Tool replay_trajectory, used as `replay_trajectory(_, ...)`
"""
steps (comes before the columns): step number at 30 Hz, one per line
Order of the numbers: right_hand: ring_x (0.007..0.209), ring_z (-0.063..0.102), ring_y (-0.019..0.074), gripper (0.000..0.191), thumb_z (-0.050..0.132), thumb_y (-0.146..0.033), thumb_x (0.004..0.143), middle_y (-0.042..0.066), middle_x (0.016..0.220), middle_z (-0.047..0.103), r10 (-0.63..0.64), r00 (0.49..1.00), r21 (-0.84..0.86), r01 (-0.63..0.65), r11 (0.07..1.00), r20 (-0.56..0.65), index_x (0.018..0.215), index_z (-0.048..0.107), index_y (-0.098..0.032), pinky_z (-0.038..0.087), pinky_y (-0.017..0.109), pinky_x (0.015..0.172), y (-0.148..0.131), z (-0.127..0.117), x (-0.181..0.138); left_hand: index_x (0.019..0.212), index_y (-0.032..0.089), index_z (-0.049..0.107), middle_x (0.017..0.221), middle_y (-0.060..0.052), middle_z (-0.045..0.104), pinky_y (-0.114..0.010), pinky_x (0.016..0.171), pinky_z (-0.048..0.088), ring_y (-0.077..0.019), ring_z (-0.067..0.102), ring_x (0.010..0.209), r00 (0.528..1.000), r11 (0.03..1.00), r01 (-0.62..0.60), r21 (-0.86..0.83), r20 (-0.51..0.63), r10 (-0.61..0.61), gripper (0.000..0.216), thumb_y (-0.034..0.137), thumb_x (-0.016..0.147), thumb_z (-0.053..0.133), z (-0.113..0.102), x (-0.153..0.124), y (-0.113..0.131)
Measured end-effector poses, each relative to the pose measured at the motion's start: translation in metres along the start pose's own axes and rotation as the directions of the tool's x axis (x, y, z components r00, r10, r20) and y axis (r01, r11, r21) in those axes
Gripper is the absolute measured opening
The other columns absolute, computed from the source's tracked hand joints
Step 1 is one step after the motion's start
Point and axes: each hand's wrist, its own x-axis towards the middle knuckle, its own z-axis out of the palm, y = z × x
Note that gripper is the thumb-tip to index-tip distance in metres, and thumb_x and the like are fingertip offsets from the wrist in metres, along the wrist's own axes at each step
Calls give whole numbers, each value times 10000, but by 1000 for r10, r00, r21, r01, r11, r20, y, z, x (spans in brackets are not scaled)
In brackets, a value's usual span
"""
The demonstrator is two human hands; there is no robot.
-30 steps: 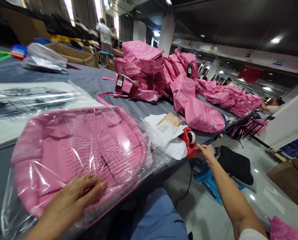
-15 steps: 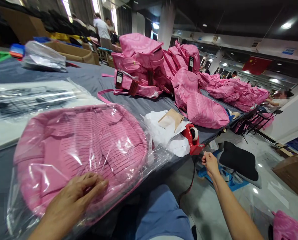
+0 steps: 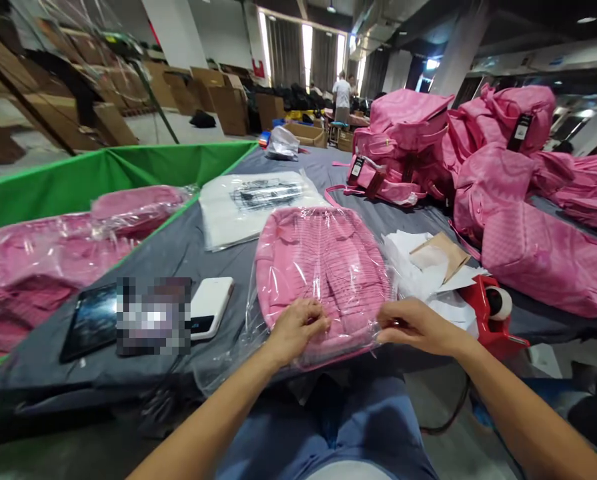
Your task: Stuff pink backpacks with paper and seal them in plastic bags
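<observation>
Where the dark grey tablecloth [image 3: 163, 257] runs across the middle of the frame, a flat pink backpack [image 3: 323, 267] in a clear plastic bag [image 3: 255, 313] lies at the near edge, just below centre. From where I'm standing, the left hand [image 3: 298, 330] rests on the lower part of that plastic, fingers close together and bent; I can't tell whether they grip any of it. At the wrapping's lower right, the right hand [image 3: 411, 327] has its fingers curled in, though what they pinch, if anything, I can't make out.

Elsewhere on the cloth, a stack of white printed sheets [image 3: 228, 213] sits up and left of the backpack, and a white device [image 3: 212, 307] lies beside a dark tablet [image 3: 91, 320] at lower left. White papers [image 3: 413, 260] are strewn right of centre, near a red tape dispenser [image 3: 485, 320]. Loose pink backpacks [image 3: 408, 113] heap up at upper right.

Along the left side of the frame a green-walled bin [image 3: 173, 167] holds more wrapped pink bags [image 3: 38, 247]. Behind it, cardboard boxes [image 3: 228, 110] crowd the upper left; a person in a white top [image 3: 341, 97] stands at top centre, near tall bright windows [image 3: 307, 53], and a pale pillar [image 3: 461, 50] rises at upper right.
</observation>
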Motion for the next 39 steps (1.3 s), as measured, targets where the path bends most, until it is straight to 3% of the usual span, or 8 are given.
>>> replay_trajectory(5,593,431,112,239,687,-312,930,-35,674,560,32,961,-483,109,869,275,764,545,-213,196,270,567,16,-11,77,621,213,623,754,-17,643,-357,809,397,-213,564,824,1000,1000,-9,15,14,9,317,397,868,549,1,2,-3)
replay_trajectory(9,599,468,118,366,887,-351,736,-56,691,587,252,962,-571,-147,808,110,829,555,-230,214,248,561,34,-22,92,603,209,586,748,-13,629,-353,804,394,-209,565,820,1000,1000,-11,3,11,11,302,363,861,564,0,2,-2)
replay_trajectory(13,593,459,113,350,861,-346,766,-63,700,572,184,968,-517,-246,820,-170,825,535,-232,246,236,578,34,-19,69,612,212,577,765,-12,636,-348,806,406,-210,573,844,1000,1000,-13,-13,4,13,295,330,882,561,0,0,-2)
replay_trajectory(16,601,468,103,321,840,-355,797,-63,714,575,107,992,-433,-123,893,-61,817,547,-224,247,237,583,27,2,54,638,213,600,792,-12,651,-353,815,414,-209,577,852,1000,999,-21,30,11,20,273,301,895,573,0,1,-2)
replay_trajectory(24,565,437,101,470,846,-540,743,-77,648,548,205,974,-312,-165,936,100,749,506,-216,205,250,564,40,20,65,988,223,690,1208,-64,702,-435,1041,416,-257,571,1175,965,921,-247,301,-14,263,81,281,950,647,-14,-36,10)
replay_trajectory(32,558,425,106,476,859,-538,717,-76,621,525,131,990,-250,-115,962,52,726,504,-223,228,245,545,52,22,64,860,236,700,1171,-50,726,-453,1032,401,-252,620,1152,976,922,-89,378,-153,157,186,330,980,595,-51,-61,-29)
replay_trajectory(37,579,462,132,420,737,-600,819,-22,662,559,-2,981,-79,-13,997,-192,729,570,-225,327,266,551,34,28,35,763,211,635,1143,-67,738,-439,1006,422,-248,661,1085,987,947,-82,311,-107,120,302,369,989,513,-52,-48,-33)
replay_trajectory(39,577,479,143,423,671,-620,871,-1,673,572,13,878,3,-12,1000,-478,728,592,-230,371,275,546,30,25,3,760,213,630,1137,-73,745,-429,986,447,-246,675,1067,987,947,-93,308,-94,127,336,400,996,481,-52,-45,-32)
